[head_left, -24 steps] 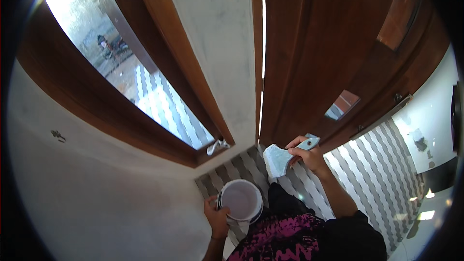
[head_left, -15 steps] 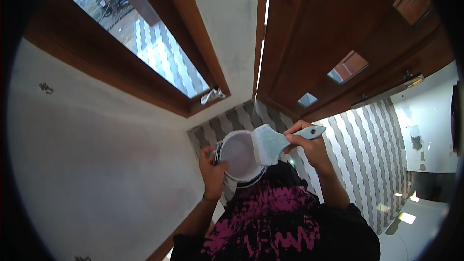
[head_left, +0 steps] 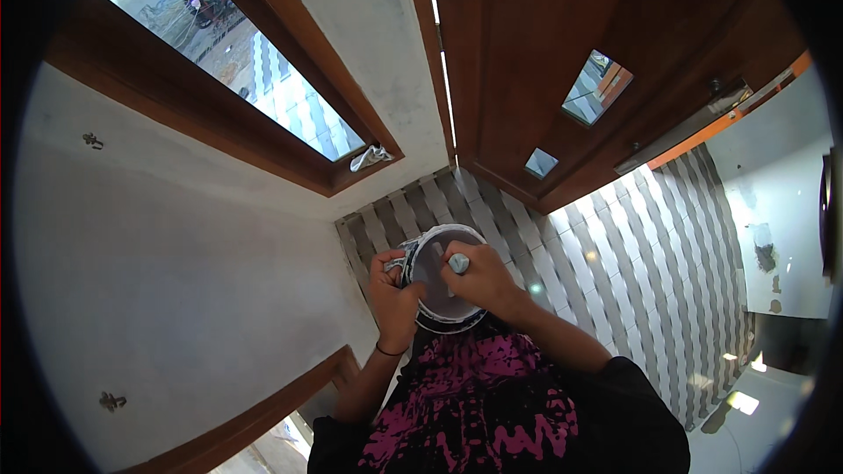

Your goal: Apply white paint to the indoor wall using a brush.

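Two bare hands meet at the bucket (head_left: pixel 450 326) in front of the body, above the tiled floor. Half a second ago the brush (head_left: pixel 459 262) lies sideways across the right rim, its wide head in full view and its handle pointing right; now it stands on end, handle end facing up, its head down inside the bucket and mostly hidden by the fingers. The right hand (head_left: pixel 483 279) has come in over the opening, its grip closed around the handle. The left hand (head_left: pixel 393 300) stays at the bucket's left side, its grip closed on the edge with the thumb over the rim. Whether anything supports the bucket from below, I cannot tell. The tiled floor (head_left: pixel 650 272) carries wavy bands of grey and white, brightest near the brown wooden door (head_left: pixel 527 61). To the left, a wood-framed window (head_left: pixel 294 105) is set in a pale plastered wall (head_left: pixel 202 254), with a crumpled white cloth (head_left: pixel 371 158) on the lower corner of its frame. Two small dark fittings (head_left: pixel 93 140) show on that wall. At the right, a white wall (head_left: pixel 795 237) bears a dark patch (head_left: pixel 766 254).
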Available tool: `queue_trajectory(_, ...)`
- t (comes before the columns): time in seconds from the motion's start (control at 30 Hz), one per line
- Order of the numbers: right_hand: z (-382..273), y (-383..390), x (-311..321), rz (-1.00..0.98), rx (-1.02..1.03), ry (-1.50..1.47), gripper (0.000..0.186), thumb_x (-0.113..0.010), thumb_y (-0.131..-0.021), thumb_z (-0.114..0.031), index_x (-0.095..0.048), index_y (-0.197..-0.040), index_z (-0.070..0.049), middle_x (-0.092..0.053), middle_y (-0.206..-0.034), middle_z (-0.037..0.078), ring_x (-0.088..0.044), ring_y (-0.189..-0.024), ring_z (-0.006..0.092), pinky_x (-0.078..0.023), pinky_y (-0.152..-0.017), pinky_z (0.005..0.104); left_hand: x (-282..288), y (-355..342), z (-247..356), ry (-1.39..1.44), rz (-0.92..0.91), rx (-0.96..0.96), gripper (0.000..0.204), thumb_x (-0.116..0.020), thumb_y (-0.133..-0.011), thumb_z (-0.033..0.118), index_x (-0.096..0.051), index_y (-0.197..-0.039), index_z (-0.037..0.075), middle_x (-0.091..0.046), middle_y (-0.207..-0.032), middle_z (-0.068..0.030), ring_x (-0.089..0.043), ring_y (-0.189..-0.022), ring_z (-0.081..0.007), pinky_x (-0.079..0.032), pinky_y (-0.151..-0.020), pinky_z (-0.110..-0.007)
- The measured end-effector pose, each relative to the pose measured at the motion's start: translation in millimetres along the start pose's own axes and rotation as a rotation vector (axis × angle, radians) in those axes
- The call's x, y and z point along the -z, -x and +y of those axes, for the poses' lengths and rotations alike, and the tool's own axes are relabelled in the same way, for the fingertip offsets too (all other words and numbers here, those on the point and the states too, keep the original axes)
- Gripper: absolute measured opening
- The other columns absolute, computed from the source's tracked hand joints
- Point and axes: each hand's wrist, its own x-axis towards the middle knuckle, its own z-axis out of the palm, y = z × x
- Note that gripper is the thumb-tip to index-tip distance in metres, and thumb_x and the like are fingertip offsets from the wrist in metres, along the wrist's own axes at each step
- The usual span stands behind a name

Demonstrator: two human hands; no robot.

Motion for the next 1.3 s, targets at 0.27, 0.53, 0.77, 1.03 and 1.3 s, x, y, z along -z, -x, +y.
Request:
queue_trajectory(0.27, 27.1, 24.2, 29.7, -0.088, -0.010, 0.009, 0.015, -0.067, -0.078, -0.012, -0.065, -0.085, 0.000, -0.064, -0.072, 0.023, -0.066, -0.070, 0.0366, -0.051, -0.063, 0.0424, -25.1, 17.3, -31.3, -0.057, -0.011, 0.002, 0.056, -0.054, -0.061, -0.016, -0.047, -0.114, 0.000, -0.064, -0.077, -0.0074, -0.057, -0.062, -0.0110, -0.042, -0.053, -0.024)
queue_trajectory(0.53, 54.6, 46.8, 85.9, -0.012, -0.237, -0.358, 0.012, -0.070, -0.087, -0.012, -0.072, -0.092, -0.001, -0.070, -0.079, 0.002, -0.063, -0.073, 0.0085, -0.050, -0.066, 0.0254, -34.7, 14.1, -44.7, -0.237, -0.017, -0.055, 0.049, -0.060, -0.065, -0.010, -0.054, -0.113, 0.000, -0.065, -0.079, -0.0057, -0.060, -0.068, -0.0097, -0.045, -0.061, -0.023)
queue_trajectory(0.77, 91.8, 59.6, 78.2, 0.270, 0.031, 0.104, 0.013, -0.069, -0.088, -0.016, -0.072, -0.090, -0.004, -0.068, -0.077, 0.002, -0.060, -0.071, 0.0073, -0.047, -0.066, 0.0253, -32.6, -6.3, -81.3, -0.385, 0.027, -0.077, 0.043, -0.065, -0.063, -0.003, -0.060, -0.106, 0.001, -0.066, -0.082, -0.0058, -0.061, -0.070, -0.0101, -0.047, -0.064, -0.025)
queue_trajectory(1.03, 117.8, 65.4, 51.8, 0.202, -0.435, -0.517, 0.011, -0.069, -0.088, -0.014, -0.071, -0.088, -0.004, -0.064, -0.071, -0.001, -0.056, -0.062, 0.0053, -0.045, -0.058, 0.0233, -19.0, -25.3, -127.6, -0.481, 0.091, -0.109, 0.035, -0.067, -0.064, 0.002, -0.059, -0.098, 0.001, -0.062, -0.076, -0.0064, -0.059, -0.067, -0.0151, -0.047, -0.063, -0.029)
queue_trajectory(1.3, 131.3, 56.6, 29.2, 0.196, -0.391, -0.370, 0.015, -0.071, -0.085, -0.018, -0.072, -0.088, -0.003, -0.068, -0.073, 0.002, -0.062, -0.065, 0.0095, -0.049, -0.062, 0.0272, 8.2, -19.5, -138.5, -0.905, 0.110, -0.197, 0.029, -0.067, -0.071, 0.016, -0.055, -0.092, 0.000, -0.061, -0.075, -0.0206, -0.063, -0.070, -0.0379, -0.048, -0.063, -0.046)
